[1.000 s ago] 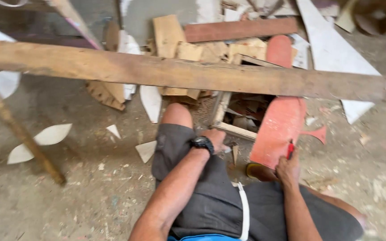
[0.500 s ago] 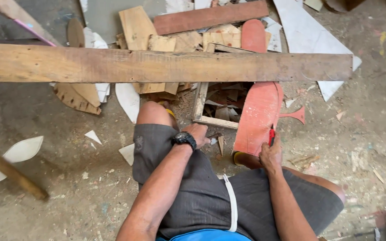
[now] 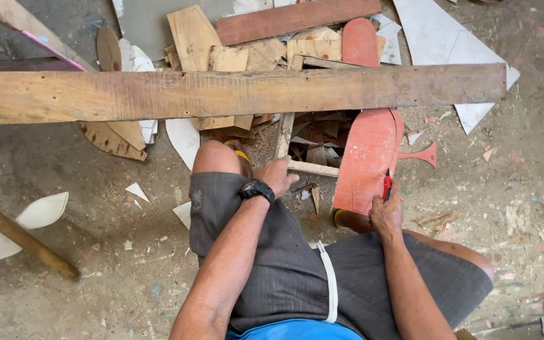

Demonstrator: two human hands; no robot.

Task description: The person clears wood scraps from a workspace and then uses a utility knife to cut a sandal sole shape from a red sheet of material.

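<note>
My right hand (image 3: 386, 214) grips what looks like a red pencil (image 3: 386, 187) against the red board (image 3: 368, 160) at centre-right, my left hand (image 3: 277, 175) rests loose on my knee, and I judge the marking barely begun, the board uncut.

Rough weathered wooden plank (image 3: 234, 93), matt red-painted board (image 3: 366, 160), dusty concrete floor (image 3: 83, 233).

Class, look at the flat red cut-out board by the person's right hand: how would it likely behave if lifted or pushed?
The red board looks thin and flat, so probably stiff yet fairly light. Its long shape runs under the wooden plank, so it may snag when pulled. The right hand, holding a red marker, rests at its edge; on the dusty floor it could slide.
</note>
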